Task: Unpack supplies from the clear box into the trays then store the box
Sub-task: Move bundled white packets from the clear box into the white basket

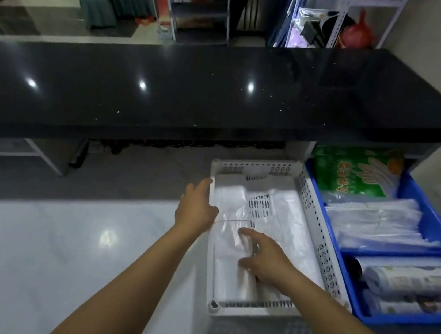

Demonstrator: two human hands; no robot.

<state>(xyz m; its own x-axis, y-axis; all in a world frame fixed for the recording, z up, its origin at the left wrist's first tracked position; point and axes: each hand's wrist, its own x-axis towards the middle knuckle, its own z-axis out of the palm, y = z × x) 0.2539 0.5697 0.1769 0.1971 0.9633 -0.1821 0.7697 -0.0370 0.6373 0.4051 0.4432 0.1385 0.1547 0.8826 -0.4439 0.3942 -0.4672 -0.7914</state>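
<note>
A white perforated tray [316, 221] sits on the floor, and a flat bundle of clear plastic bags [285, 223] lies in it. My left hand [197, 208] is at the tray's left rim. Its fingers curl on the bundle's edge, and a thin band stretches from the hand across the bags. My right hand [266, 259] lies over the bundle's near half with fingers spread, touching the plastic. A blue tray [430, 222] stands right against the white one. I cannot make out the clear box.
The blue tray holds a green package [353, 170], stacked clear bags [374, 223] and rolls [409, 278]. A long black counter [195, 93] overhangs the far side. Glossy floor [63, 244] spreads to the left. Shelving [201, 4] stands beyond the counter.
</note>
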